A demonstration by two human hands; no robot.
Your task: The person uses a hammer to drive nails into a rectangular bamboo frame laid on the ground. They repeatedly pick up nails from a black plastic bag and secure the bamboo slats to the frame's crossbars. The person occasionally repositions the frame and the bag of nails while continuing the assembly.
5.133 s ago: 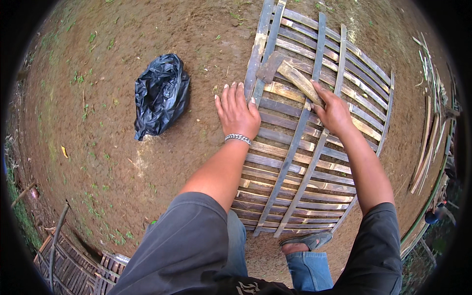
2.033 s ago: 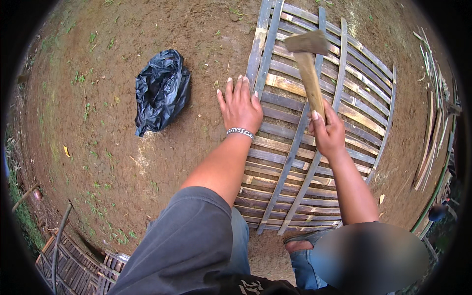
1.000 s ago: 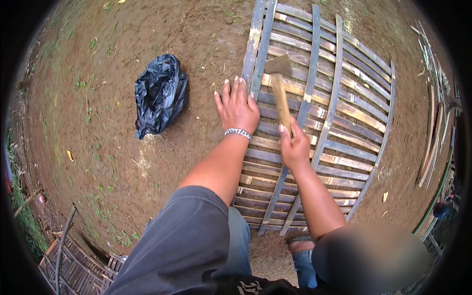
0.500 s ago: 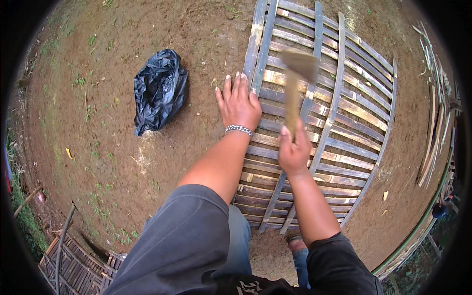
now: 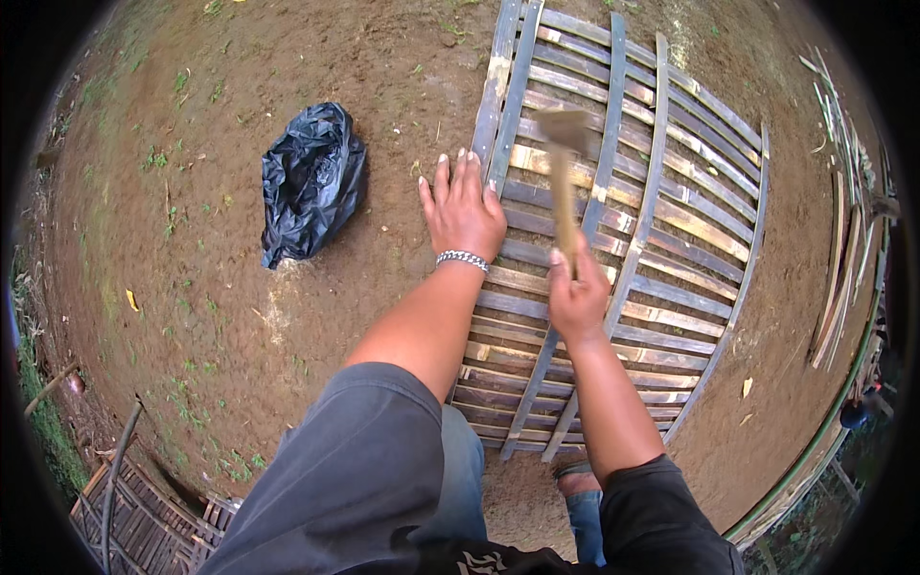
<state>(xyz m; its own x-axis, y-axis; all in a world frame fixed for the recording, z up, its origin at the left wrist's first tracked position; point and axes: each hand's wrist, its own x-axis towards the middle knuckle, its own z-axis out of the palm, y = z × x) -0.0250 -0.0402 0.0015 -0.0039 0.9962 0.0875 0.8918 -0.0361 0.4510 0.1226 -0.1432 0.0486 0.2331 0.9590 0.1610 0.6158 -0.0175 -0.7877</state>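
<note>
A slatted bamboo panel (image 5: 623,244) lies on the ground, its flat strips crossed by several long battens. My left hand (image 5: 464,206) rests flat at the panel's left edge, fingers stretched forward, with a chain bracelet at the wrist. In my right hand (image 5: 579,299) is a hatchet (image 5: 563,182), gripped low on its pale wooden handle. The hatchet's head is blurred by motion and hangs over the slats to the right of my left hand. Whether it touches them I cannot tell.
A crumpled black plastic bag (image 5: 313,182) lies on the bare soil to the left. Loose bamboo strips (image 5: 832,278) are at the far right. A bamboo structure (image 5: 144,513) stands at the lower left. My foot (image 5: 579,481) is just below the panel's near end.
The hatchet head has swung a little to the left, and its handle leans more leftward. My left hand keeps its place at the panel's edge. The whole view has shifted slightly.
</note>
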